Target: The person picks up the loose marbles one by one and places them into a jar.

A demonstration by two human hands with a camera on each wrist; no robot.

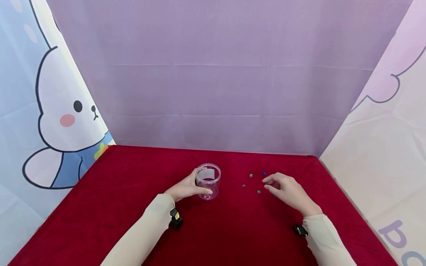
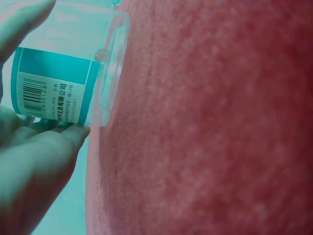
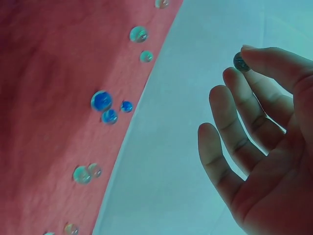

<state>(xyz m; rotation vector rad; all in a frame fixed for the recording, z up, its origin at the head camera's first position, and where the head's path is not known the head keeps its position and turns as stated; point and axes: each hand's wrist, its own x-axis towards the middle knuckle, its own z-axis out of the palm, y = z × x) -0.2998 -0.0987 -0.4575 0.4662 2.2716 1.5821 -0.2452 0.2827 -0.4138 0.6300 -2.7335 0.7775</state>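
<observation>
My left hand grips a clear plastic jar around its side, and the jar's round mouth faces up. In the left wrist view the jar's label shows a barcode and printed text. A small marble shows through the jar wall near its base; whether it lies inside or behind is hard to tell. To the right, my right hand is raised over the cloth, pinching a dark glass marble between thumb and index finger. The other fingers are spread and slightly bent.
Several loose marbles lie on the red cloth between the jar and my right hand, among them a greenish marble and a blue marble. A purple curtain hangs behind the table, with printed fabric at both sides.
</observation>
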